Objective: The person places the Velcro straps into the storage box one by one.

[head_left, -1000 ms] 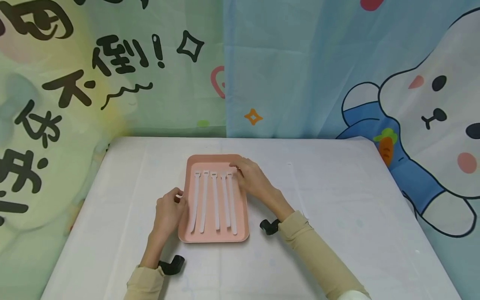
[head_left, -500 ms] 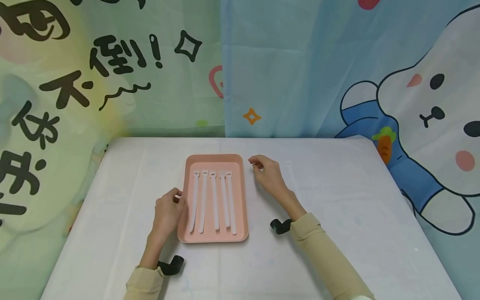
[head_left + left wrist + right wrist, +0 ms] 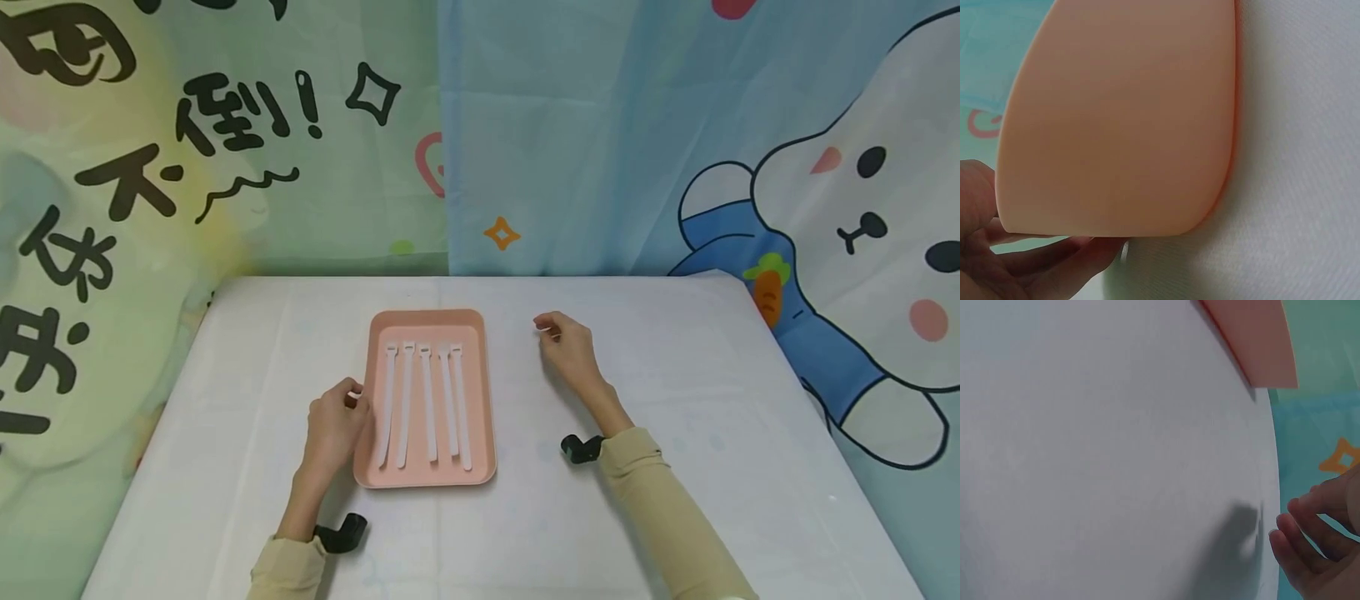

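A pink rectangular tray (image 3: 431, 477) lies on the white table in the head view. Several slim white strips (image 3: 429, 404) with slotted heads, looking like cable ties, lie side by side lengthwise in it. At the tray's left rim my left hand (image 3: 333, 425) holds the edge; the left wrist view shows the thumb and fingers (image 3: 1072, 265) against the pink wall, partly hidden behind it. My right hand (image 3: 572, 354) hovers to the right of the tray, apart from it. Its fingers (image 3: 1300, 550) are loosely bent with nothing visible between them.
The white-covered table (image 3: 675, 375) reaches back to a printed cloth backdrop (image 3: 555, 150). Black wrist mounts (image 3: 341, 533) sit at both sleeves. In the right wrist view, the tray's corner (image 3: 1260, 350) shows at the top.
My right hand has left the tray's upper right corner and moved away to the right. My left hand stays at the left rim; the tray and strips keep their places.
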`<state>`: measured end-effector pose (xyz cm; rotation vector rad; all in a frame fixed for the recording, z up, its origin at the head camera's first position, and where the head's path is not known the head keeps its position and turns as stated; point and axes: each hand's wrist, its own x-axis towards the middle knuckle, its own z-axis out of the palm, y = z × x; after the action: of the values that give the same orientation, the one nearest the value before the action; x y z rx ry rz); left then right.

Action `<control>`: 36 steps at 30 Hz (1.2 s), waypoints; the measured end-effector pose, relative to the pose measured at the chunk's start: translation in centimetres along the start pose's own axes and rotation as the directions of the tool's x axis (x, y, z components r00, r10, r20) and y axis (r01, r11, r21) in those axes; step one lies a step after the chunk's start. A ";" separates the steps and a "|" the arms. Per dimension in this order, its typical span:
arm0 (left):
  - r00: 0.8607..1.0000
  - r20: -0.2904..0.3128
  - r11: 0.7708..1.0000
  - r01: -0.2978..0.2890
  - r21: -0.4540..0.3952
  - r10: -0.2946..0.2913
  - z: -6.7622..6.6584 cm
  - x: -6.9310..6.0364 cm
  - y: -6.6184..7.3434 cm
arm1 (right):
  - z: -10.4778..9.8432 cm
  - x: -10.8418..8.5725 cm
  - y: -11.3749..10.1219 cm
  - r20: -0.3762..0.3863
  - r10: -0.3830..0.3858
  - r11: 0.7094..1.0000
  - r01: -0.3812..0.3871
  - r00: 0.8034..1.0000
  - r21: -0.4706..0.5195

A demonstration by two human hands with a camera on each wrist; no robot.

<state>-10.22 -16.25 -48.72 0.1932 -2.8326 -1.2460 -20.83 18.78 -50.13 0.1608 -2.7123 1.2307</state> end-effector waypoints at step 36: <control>1.000 -0.001 1.000 0.004 -0.005 -0.004 0.0 0.0 0.2 | -1.6 0.7 2.9 -0.155 0.343 0.939 -0.338 0.926 0.060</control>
<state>-10.27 -16.09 -48.55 0.1993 -2.8296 -1.2539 -21.85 21.85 -51.13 -0.4096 -2.6494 1.3053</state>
